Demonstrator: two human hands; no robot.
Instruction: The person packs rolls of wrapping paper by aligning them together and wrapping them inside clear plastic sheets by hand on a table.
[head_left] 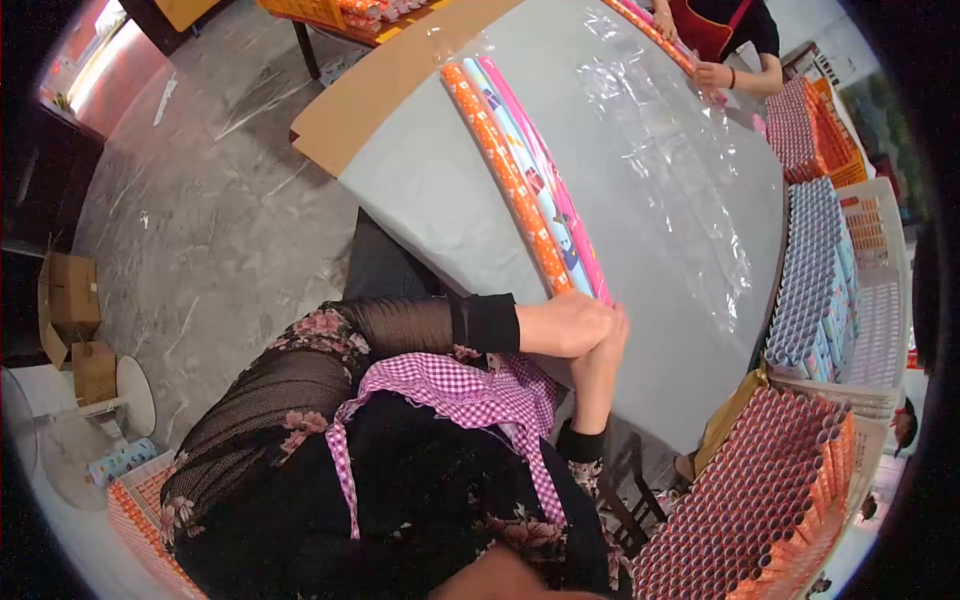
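Three rolls of wrapping paper lie side by side on the grey-covered table point(420, 200): an orange printed roll point(505, 175), a light blue patterned roll point(545, 205) and a pink roll point(530, 130). Clear plastic film sticks out past their far ends. My left hand point(572, 322) reaches across from the left and is closed around the near end of the rolls. Right beside it, my right hand point(604, 338) comes up from below, bent and closed, touching the left one. Its fingers are mostly hidden, so what it grips cannot be made out.
Clear plastic sleeves point(670, 150) lie across the table's right half. At the far side, a co-worker's hands point(712, 76) handle another orange roll point(650, 32). Crates of upright blue rolls point(810, 270) and red-orange rolls point(750, 490) stand along the right. Cardboard point(340, 120) edges the table's left.
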